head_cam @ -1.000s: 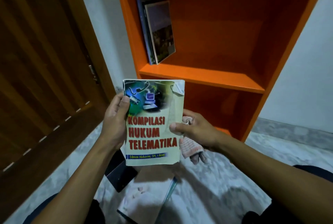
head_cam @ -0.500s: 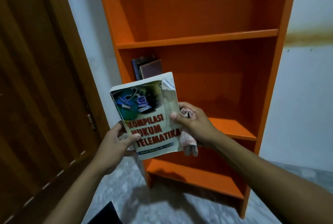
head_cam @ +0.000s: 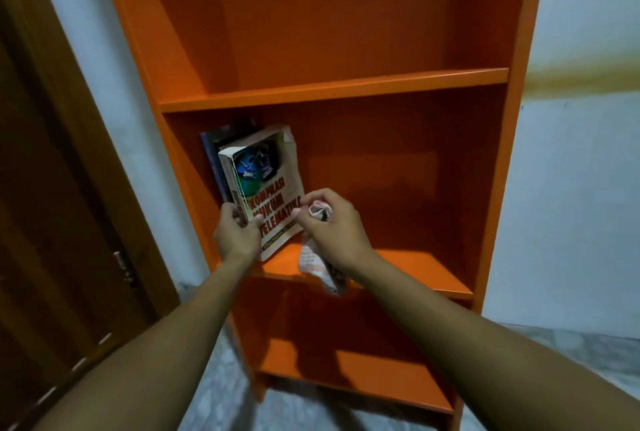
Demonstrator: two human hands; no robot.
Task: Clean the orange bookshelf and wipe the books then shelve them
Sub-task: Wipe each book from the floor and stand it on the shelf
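Observation:
The orange bookshelf stands against the wall. A paperback titled "Kompilasi Hukum Telematika" leans upright on the middle shelf, next to darker books at the shelf's left end. My left hand grips its lower spine corner. My right hand holds a crumpled pink-white cloth in the palm, and its thumb and forefinger touch the book's right edge. The cloth hangs down below the shelf's front edge.
A brown wooden door stands at the left, close to the bookshelf. The white wall at the right bears a brownish stain. Grey marble floor lies below. The upper and lower shelves hold nothing in view.
Both hands carried the paperback up and forward from in front of the shelf onto the middle shelf, beside the darker books. The view rose from the floor toward the bookshelf.

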